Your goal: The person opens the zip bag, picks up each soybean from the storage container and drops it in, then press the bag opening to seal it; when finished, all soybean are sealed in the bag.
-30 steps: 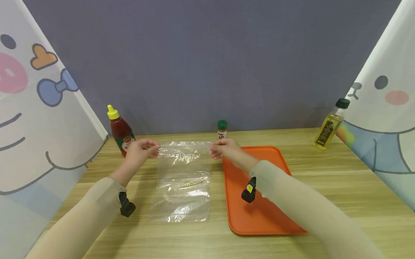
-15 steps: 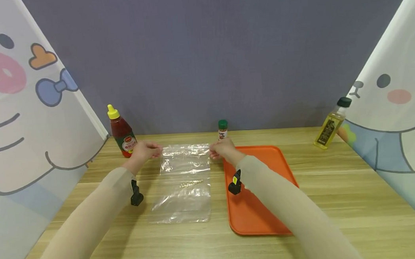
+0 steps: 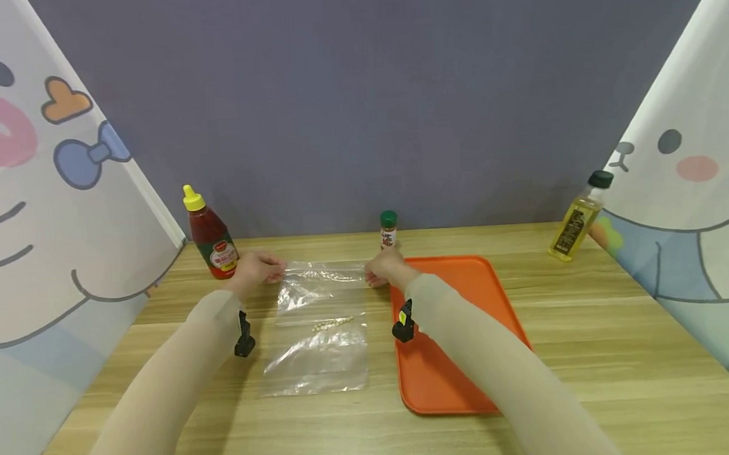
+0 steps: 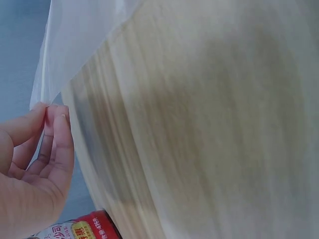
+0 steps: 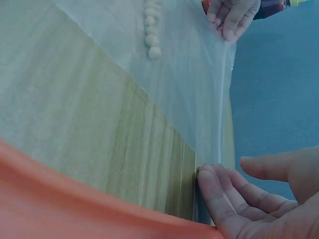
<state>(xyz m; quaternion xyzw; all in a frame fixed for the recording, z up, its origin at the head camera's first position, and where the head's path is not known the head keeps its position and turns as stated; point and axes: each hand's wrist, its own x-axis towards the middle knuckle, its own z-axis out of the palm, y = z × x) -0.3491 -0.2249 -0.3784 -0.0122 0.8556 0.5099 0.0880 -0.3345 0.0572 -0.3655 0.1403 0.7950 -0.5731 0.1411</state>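
A clear zip bag [image 3: 322, 355] lies on the table with a row of small pale round balls [image 3: 333, 323] in it. My left hand [image 3: 258, 270] pinches the bag's far left corner between thumb and fingertips, as the left wrist view shows. At the far right corner is my right hand [image 3: 386, 266]. Its thumb [image 5: 269, 167] stands apart from the fingers, whose tips touch the bag's edge from below. The ball row [image 5: 152, 35] also appears in the right wrist view.
Beside the left hand stands a red sauce bottle [image 3: 211, 237] with a yellow cap. A green-capped spice jar [image 3: 388, 227] is behind the right hand. An orange tray [image 3: 437, 383] lies under the right forearm. An oil bottle [image 3: 577, 221] stands at the far right.
Both hands have moved down slightly, and the bag's far edge has lowered toward the table. The bag now lies flatter.
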